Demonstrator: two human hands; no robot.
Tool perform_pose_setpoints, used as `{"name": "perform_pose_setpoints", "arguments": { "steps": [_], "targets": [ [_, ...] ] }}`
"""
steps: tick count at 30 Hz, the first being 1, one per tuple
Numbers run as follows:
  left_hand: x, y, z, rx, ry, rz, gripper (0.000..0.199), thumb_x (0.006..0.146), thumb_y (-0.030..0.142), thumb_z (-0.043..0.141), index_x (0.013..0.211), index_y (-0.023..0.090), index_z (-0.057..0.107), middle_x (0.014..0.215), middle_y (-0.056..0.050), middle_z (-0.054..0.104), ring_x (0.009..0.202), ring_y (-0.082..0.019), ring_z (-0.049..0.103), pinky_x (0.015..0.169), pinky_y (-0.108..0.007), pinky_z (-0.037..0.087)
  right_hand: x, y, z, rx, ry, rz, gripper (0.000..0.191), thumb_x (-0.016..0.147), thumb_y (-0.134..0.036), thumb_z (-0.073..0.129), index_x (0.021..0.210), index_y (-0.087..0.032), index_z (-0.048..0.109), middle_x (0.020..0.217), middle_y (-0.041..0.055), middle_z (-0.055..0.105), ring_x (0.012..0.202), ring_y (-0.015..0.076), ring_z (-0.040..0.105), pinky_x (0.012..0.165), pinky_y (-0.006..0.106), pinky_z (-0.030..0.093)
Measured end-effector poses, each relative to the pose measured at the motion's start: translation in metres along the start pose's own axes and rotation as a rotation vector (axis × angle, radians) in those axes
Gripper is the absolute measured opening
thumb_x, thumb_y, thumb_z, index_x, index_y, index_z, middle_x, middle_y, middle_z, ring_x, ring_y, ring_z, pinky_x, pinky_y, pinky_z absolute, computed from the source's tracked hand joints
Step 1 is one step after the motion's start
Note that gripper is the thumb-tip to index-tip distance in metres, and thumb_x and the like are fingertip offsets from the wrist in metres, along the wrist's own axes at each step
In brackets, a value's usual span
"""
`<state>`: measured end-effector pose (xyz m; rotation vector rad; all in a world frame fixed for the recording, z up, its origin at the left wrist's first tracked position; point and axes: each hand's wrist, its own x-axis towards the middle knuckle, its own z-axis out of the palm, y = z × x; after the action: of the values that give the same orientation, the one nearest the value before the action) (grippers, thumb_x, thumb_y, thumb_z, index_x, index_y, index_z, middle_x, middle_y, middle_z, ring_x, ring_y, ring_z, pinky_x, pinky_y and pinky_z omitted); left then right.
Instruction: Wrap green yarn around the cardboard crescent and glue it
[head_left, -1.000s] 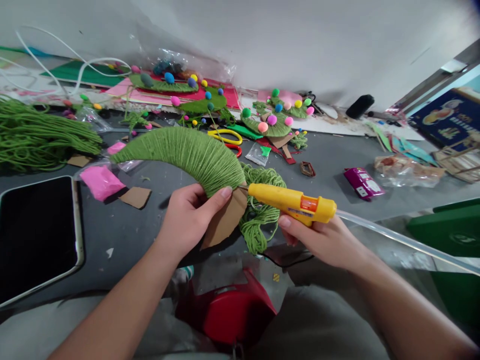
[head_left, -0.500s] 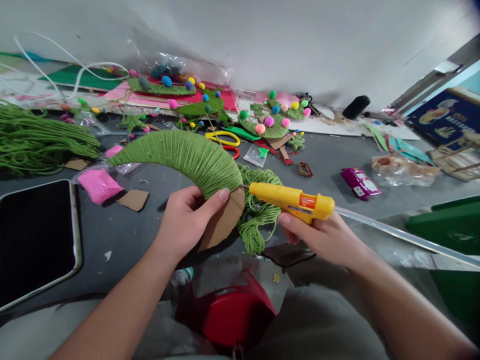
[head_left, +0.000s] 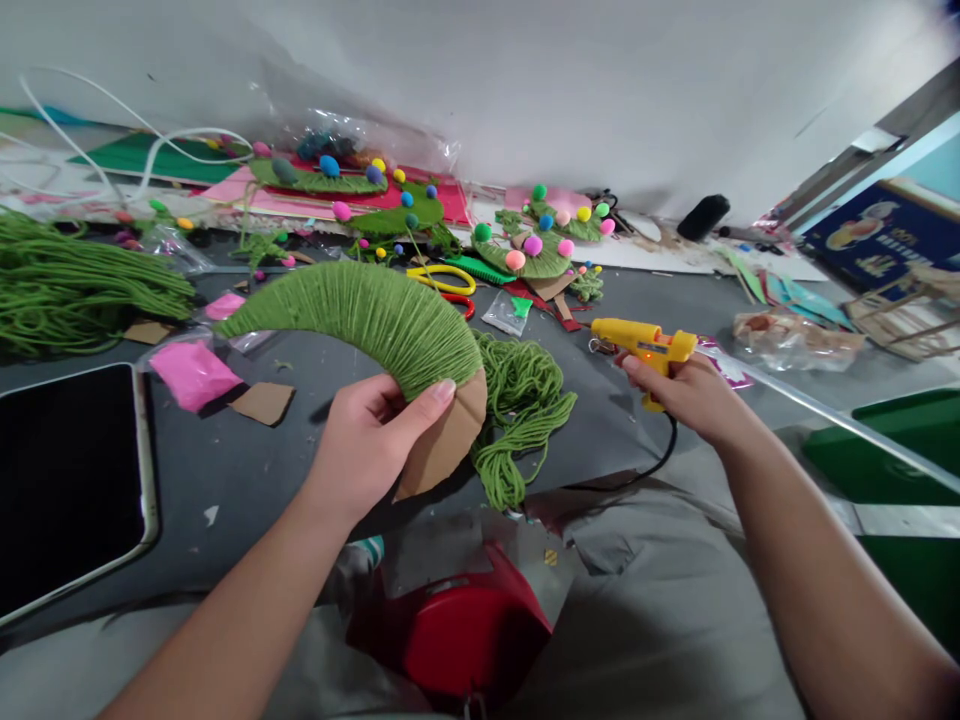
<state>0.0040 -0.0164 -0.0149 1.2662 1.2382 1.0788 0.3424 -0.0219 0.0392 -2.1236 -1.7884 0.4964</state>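
Note:
My left hand (head_left: pixel 375 430) is closed on a cardboard crescent (head_left: pixel 367 315), its thumb on top near the lower end. Green yarn wraps most of the crescent, while bare brown cardboard (head_left: pixel 446 435) shows at the end nearest me. A loose bundle of green yarn (head_left: pixel 517 400) lies just right of the crescent, partly behind it. Over at the right, my right hand (head_left: pixel 686 390) grips a yellow glue gun (head_left: pixel 645 345) by its handle. A long clear glue stick (head_left: pixel 825 410) sticks out of the gun's back, and its nozzle points left, away from the crescent.
A tablet-like black-screened device (head_left: pixel 71 490) lies at the left, near a pink packet (head_left: pixel 193 375) and a cardboard scrap (head_left: pixel 262 403). More green yarn (head_left: pixel 82 285) is behind. Yellow-handled scissors (head_left: pixel 442 280) and pom-pom-covered pieces (head_left: pixel 536 255) lie toward the wall. Green bins (head_left: pixel 885 450) stand right.
My right hand has carried the glue gun away from the crescent's edge, to the right and slightly farther back. My left hand keeps its hold on the crescent, nearly still.

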Motion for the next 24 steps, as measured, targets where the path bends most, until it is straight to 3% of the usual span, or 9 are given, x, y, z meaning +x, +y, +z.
{"name": "perform_pose_setpoints", "arguments": {
  "steps": [3,7,13,19,24],
  "targets": [
    [0.001,-0.002,0.0,-0.013,-0.005,0.002,0.03,0.076,0.048,0.077,0.084,0.019,0.077,0.081,-0.004,0.074,0.072,-0.018,0.065,0.063,-0.026,0.051,0.005,0.013,-0.002,-0.016,0.037,0.044,0.052,0.089,-0.064,0.051,0.081,-0.015,0.065,0.071,0.0087,0.063,0.066,0.0163,0.055,0.062,0.029,0.044],
    [0.001,-0.002,-0.001,0.001,0.003,0.004,0.03,0.076,0.048,0.078,0.084,0.019,0.076,0.082,-0.004,0.074,0.072,-0.017,0.064,0.063,-0.026,0.051,0.014,0.029,0.007,0.052,0.02,0.072,0.051,0.087,-0.064,0.054,0.083,-0.014,0.066,0.081,0.0102,0.067,0.072,0.019,0.06,0.065,0.029,0.047],
    [0.0,0.001,0.0,0.007,-0.008,-0.003,0.032,0.077,0.05,0.077,0.085,0.019,0.077,0.083,-0.005,0.075,0.075,-0.019,0.065,0.062,-0.026,0.05,0.024,0.039,0.018,-0.088,0.018,0.01,0.054,0.084,-0.069,0.057,0.065,-0.018,0.059,0.066,0.005,0.058,0.065,0.0198,0.056,0.064,0.034,0.046],
    [0.0,0.001,0.001,0.002,-0.011,-0.003,0.03,0.076,0.049,0.077,0.083,0.019,0.077,0.081,-0.005,0.074,0.073,-0.019,0.065,0.061,-0.026,0.05,0.026,0.045,0.013,-0.102,-0.024,0.051,0.057,0.081,-0.073,0.056,0.083,-0.017,0.065,0.079,0.0071,0.065,0.073,0.0224,0.06,0.067,0.035,0.045],
    [0.0,0.0,0.002,0.016,-0.005,0.004,0.03,0.077,0.049,0.077,0.082,0.019,0.076,0.08,-0.004,0.074,0.07,-0.018,0.063,0.06,-0.025,0.048,0.0,0.049,-0.005,-0.218,-0.024,0.127,0.062,0.077,-0.077,0.059,0.091,-0.017,0.063,0.09,0.0125,0.068,0.076,0.0237,0.062,0.067,0.035,0.044]
  ]
}}
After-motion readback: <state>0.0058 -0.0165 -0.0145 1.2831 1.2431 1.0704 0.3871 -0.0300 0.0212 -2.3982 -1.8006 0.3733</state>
